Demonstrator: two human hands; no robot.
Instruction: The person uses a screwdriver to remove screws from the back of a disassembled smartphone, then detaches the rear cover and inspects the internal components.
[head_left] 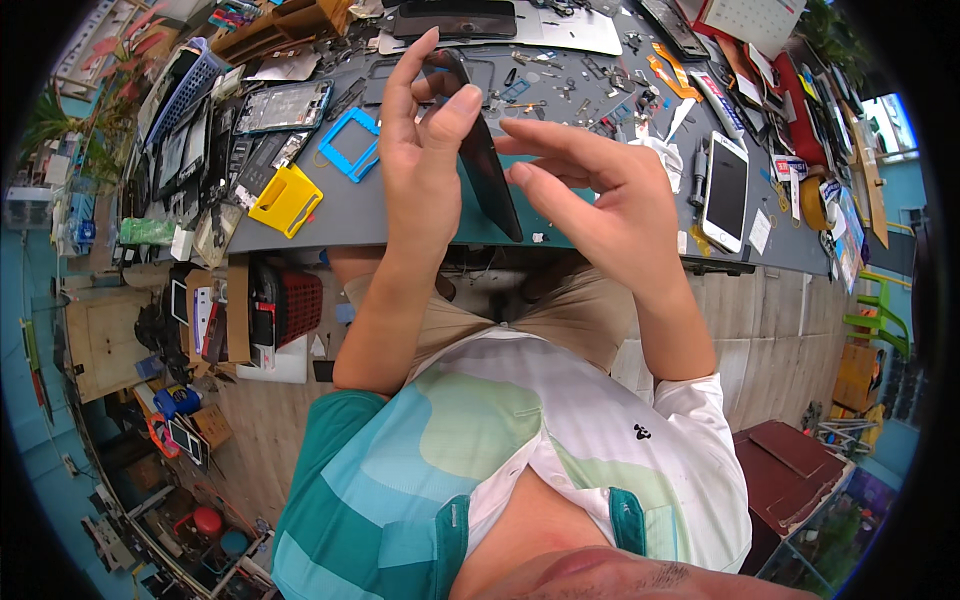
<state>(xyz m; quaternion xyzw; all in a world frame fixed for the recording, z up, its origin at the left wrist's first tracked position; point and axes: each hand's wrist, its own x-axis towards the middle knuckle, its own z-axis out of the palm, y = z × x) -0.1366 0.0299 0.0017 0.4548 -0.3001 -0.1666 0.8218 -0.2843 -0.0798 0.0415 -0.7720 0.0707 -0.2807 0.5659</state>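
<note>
A dark smartphone (489, 172) is held up on edge over the front of the workbench, its glossy face turned toward my right side. My left hand (424, 140) grips it by the upper end, with thumb and fingers around its edges. Close beside the phone's face, my right hand (600, 185) has its thumb and fingers stretched and spread, with nothing in them. Whether a right fingertip touches the glass I cannot tell. Below the two hands shows part of a green mat (545, 225).
Small parts and screws (590, 85) lie scattered across the grey bench (345, 205). On the left are a yellow holder (286, 200), a blue frame (350, 145) and opened phones (285, 106). A white phone (725, 190) lies at right. Another dark phone (455, 18) is at the back.
</note>
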